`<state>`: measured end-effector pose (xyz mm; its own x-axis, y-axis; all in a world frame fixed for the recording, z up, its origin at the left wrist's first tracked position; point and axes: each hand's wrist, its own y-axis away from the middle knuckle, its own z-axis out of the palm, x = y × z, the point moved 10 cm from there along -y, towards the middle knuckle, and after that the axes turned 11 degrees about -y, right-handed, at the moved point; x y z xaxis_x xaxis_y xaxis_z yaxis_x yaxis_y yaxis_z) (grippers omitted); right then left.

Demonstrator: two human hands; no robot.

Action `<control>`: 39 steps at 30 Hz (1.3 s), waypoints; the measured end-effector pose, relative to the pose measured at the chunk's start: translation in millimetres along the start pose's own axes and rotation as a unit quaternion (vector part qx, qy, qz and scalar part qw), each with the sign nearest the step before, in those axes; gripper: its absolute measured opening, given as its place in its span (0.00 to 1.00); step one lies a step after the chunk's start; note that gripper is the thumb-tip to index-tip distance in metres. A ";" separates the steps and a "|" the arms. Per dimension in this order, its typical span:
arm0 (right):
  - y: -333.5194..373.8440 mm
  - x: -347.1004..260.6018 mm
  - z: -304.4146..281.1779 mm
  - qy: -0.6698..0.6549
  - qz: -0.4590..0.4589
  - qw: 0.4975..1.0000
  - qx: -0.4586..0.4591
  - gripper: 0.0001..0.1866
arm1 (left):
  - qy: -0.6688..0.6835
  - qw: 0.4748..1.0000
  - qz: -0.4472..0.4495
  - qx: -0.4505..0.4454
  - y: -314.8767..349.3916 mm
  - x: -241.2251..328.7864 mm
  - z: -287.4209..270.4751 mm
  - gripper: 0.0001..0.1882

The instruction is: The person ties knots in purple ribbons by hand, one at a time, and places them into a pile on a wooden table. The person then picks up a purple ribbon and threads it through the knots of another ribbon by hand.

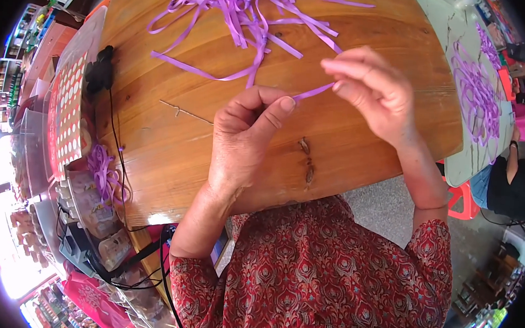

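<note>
Two bare hands are working over a round, varnished wooden table. A thin purple plastic ribbon strip is stretching between them: the left hand is pinching one end between thumb and curled forefinger, and the right hand is nipping the other end at its fingertips. A loose heap of purple ribbon strips is lying just beyond them on the tabletop.
</note>
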<state>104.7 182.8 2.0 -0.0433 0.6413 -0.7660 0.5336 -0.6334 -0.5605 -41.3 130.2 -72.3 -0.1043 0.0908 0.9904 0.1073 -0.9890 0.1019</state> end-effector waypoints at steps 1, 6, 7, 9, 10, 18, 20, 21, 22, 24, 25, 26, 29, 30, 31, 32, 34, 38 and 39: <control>1.1 3.4 -7.2 -0.022 0.020 0.999 0.012 0.14 | 0.003 1.000 -0.005 0.012 -0.7 -2.0 -1.3 0.04; -5.0 -26.5 14.2 0.080 -0.082 0.992 -0.058 0.15 | 0.017 1.000 -0.013 0.004 -0.5 -7.0 0.4 0.04; -2.8 -27.6 22.3 0.111 -0.097 0.987 -0.071 0.16 | 0.021 1.000 -0.008 -0.001 -0.3 -6.7 0.8 0.04; 1.1 -28.0 31.5 0.139 -0.116 0.980 -0.082 0.18 | 0.023 0.999 -0.021 -0.012 1.2 -7.4 -1.8 0.04; 2.4 -28.0 31.0 0.139 -0.114 0.980 -0.082 0.18 | 0.025 0.999 -0.033 -0.023 1.7 -8.8 -1.2 0.04; 5.5 -2.1 40.7 0.082 0.007 0.988 -0.133 0.09 | -0.056 0.997 0.051 -0.019 -0.9 1.3 -4.6 0.02; 7.6 5.7 40.4 -0.057 0.084 0.983 -0.154 0.08 | -0.072 0.993 0.096 -0.015 -1.8 7.3 -5.6 0.01; 12.4 13.4 45.6 -0.192 0.157 0.954 -0.168 0.06 | -0.070 0.991 0.107 -0.041 -2.2 8.7 -0.4 0.02; 14.0 15.0 47.4 -0.192 0.159 0.954 -0.168 0.06 | -0.068 0.989 0.117 -0.066 -1.5 10.5 4.7 0.02; 18.1 25.6 49.3 -0.355 0.206 0.906 -0.108 0.07 | 0.046 0.996 0.046 -0.062 -1.7 0.3 10.8 0.03; 19.6 26.6 51.9 -0.355 0.207 0.905 -0.107 0.07 | 0.160 0.985 -0.025 -0.057 -1.3 -12.1 14.1 0.04; 21.4 31.3 52.2 -0.387 0.227 0.891 -0.075 0.08 | 0.160 0.985 -0.025 -0.056 -0.6 -13.4 13.4 0.04; 21.7 35.0 50.2 -0.365 0.207 0.906 -0.047 0.11 | 0.183 0.981 -0.039 -0.053 1.9 -22.9 13.7 0.06; 19.4 30.1 47.7 -0.310 0.166 0.934 -0.053 0.12 | 0.182 0.982 -0.014 -0.039 2.4 -21.2 13.6 0.06; 19.3 30.1 48.7 -0.311 0.168 0.934 -0.053 0.12 | 0.182 0.983 0.012 -0.025 3.2 -19.2 13.2 0.06; 15.7 23.1 46.0 -0.232 0.129 0.962 -0.058 0.12 | 0.182 0.983 0.010 -0.024 3.8 -21.3 15.2 0.06; 13.2 15.1 45.3 -0.152 0.090 0.982 -0.062 0.13 | 0.152 0.988 0.034 0.021 5.2 -21.1 9.1 0.06; 14.0 2.1 42.9 -0.008 0.010 0.999 -0.047 0.17 | 0.129 0.991 0.020 0.037 10.2 -22.9 9.5 0.05; 15.0 -0.4 42.2 0.025 -0.010 0.999 -0.040 0.18 | 0.138 0.989 0.009 0.043 11.2 -25.0 9.4 0.05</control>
<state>77.1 154.8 -19.4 -0.0129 0.6760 -0.7368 0.5993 -0.5846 -0.5469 -28.2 117.9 -95.0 -0.3663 0.0271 0.9301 0.1930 -0.9756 0.1044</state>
